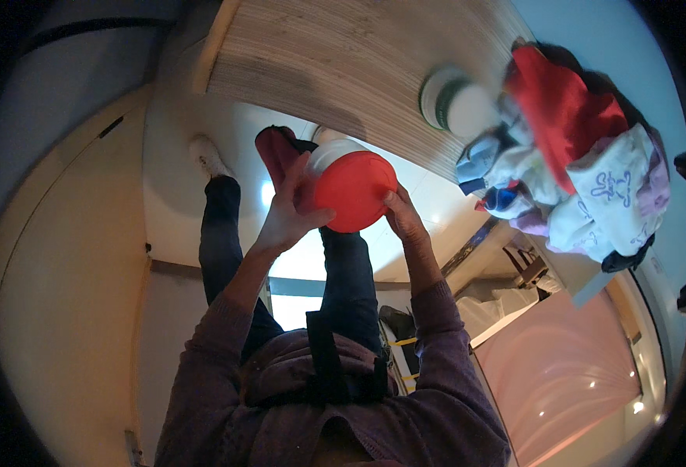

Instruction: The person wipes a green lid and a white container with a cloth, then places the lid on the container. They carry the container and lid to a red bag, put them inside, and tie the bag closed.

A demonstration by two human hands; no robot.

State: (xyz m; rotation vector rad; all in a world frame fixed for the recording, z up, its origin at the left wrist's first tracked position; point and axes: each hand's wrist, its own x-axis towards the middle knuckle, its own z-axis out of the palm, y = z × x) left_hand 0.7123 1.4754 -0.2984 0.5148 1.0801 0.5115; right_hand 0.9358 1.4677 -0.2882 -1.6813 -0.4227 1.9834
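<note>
Between my two hands is a round plastic tub with a red disc-shaped face (354, 191), which looks like its lid. A whitish side shows behind the red. My left hand (287, 214) grips its left side, thumb lying over the red rim. On the opposite edge, my right hand (403, 214) holds the tub with the thumb on the rim and the other fingers mostly hidden. A dark red, black-edged item (275, 152), perhaps cloth, shows just beyond my left fingers; whether they touch it I cannot tell.
A wood-grain tabletop (319, 58) lies ahead. On it stand a white round container with a green band (436, 97) and a heap of clothes with a red garment (564, 109) and a white printed one (611, 191). A pale door (63, 257) is at left; pink fabric (561, 373) lies at lower right.
</note>
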